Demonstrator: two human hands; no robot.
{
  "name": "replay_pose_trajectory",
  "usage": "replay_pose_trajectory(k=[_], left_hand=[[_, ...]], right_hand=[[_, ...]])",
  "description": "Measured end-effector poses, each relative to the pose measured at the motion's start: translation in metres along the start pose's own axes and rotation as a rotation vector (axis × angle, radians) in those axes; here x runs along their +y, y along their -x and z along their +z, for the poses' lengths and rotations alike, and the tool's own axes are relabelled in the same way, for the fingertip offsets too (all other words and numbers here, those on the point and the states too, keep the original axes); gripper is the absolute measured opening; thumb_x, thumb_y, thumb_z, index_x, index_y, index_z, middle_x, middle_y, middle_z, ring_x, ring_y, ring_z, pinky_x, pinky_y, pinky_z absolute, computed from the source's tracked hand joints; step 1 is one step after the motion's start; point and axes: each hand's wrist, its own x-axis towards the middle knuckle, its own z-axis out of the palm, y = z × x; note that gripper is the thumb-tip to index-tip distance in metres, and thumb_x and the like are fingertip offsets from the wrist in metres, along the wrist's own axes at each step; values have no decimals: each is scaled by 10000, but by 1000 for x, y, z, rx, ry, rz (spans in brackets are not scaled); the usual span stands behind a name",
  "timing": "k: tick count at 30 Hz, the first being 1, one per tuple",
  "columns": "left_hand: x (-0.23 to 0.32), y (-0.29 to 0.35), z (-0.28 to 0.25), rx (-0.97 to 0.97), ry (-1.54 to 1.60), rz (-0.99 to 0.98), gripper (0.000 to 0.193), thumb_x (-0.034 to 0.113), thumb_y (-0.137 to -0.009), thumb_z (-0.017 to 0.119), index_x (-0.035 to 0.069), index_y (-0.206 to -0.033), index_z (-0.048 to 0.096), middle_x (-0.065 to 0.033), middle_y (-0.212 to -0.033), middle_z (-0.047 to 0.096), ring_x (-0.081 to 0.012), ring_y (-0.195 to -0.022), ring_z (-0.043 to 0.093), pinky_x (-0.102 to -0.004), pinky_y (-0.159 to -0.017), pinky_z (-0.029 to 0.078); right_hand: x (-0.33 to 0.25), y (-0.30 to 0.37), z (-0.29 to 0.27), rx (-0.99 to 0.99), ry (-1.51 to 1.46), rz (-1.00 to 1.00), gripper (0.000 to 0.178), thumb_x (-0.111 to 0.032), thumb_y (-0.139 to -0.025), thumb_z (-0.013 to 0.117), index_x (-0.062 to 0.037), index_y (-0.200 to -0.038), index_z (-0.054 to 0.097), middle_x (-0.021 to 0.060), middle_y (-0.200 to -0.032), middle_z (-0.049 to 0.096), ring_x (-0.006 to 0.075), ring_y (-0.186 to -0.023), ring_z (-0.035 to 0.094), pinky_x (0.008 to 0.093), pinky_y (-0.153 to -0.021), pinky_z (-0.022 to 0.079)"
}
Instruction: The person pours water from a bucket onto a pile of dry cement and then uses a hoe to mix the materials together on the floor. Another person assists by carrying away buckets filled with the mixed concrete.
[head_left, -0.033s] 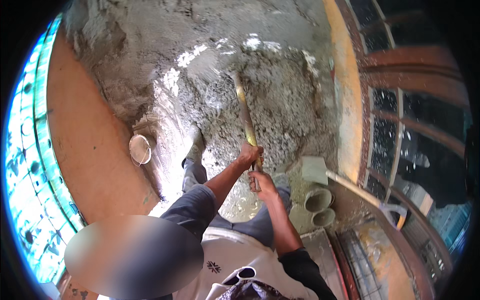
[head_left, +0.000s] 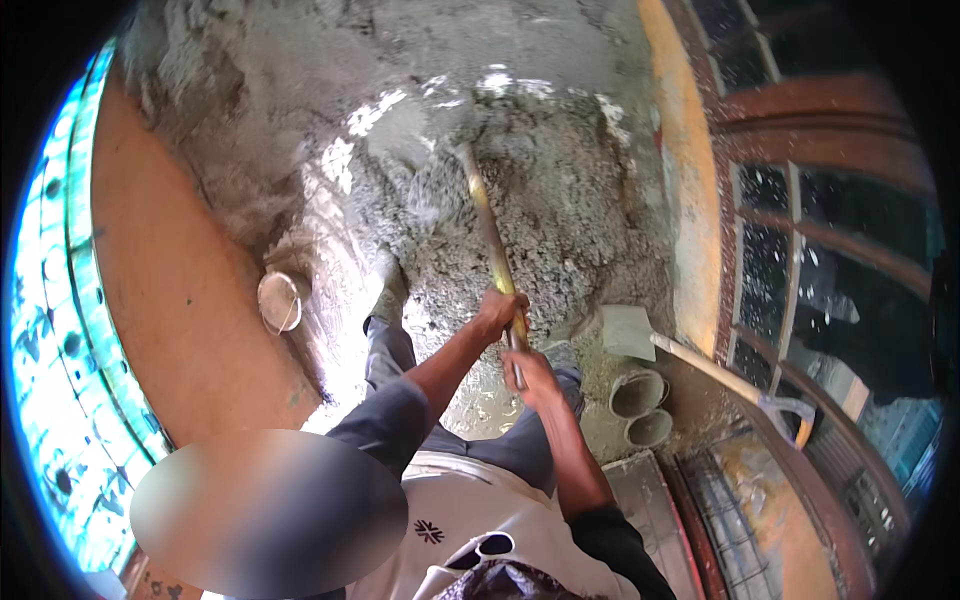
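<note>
Viewed from my remote station, the left hand (head_left: 500,313) and right hand (head_left: 533,376) clamp a long handle (head_left: 489,225) whose far end meets the grey mix (head_left: 570,230); I judge it stiff, probably end-heavy, best gripped at 2 spaced points.

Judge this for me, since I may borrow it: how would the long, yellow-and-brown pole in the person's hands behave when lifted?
The pole looks stiff, running nearly straight from the left hand to the lumpy grey mix. It may feel heavy at first, since its far end meets that mix.
</note>
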Motion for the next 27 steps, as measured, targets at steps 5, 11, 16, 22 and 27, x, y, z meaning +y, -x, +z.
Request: replay_pose_trajectory(k=[5,11,16,22,27], left_hand=[[-23,-40,13,-230,103,155,236,240,-879,552,6,-871,576,-100,-684,581,-214,-586,585,-322,-541,485],[-94,-14,39,28,523,-175,151,137,-817,655,46,-809,534,-65,-625,508,-209,-505,520,-363,-467,479],[24,-61,-85,195,321,244,213,153,-796,668,-4,-783,524,-97,-627,544,-205,-515,561,-331,-454,473],[190,-93,-239,375,46,347,226,96,-785,691,-90,-828,570,-109,-650,589,-206,-509,580,-316,-441,474],[234,-120,-295,430,-152,264,199,88,-782,701,-74,-809,586,-114,-651,586,-212,-505,576,-332,-451,493]], right_hand=[[2,168,-50,199,488,40,126,-91,-814,663,-16,-827,562,14,-539,515,89,-474,514,256,-419,402],[60,182,-161,284,947,-162,170,-111,-803,697,-16,-849,565,13,-576,521,89,-445,498,276,-395,388],[31,46,-61,9,721,1,178,-148,-805,669,-26,-763,545,39,-573,546,115,-429,494,299,-404,390],[4,-168,181,-499,5,131,146,-148,-836,600,-67,-754,510,45,-527,481,178,-410,469,325,-417,410],[-30,-274,301,-357,-45,107,126,-161,-809,622,-120,-787,505,-12,-577,467,121,-457,444,287,-440,387]])
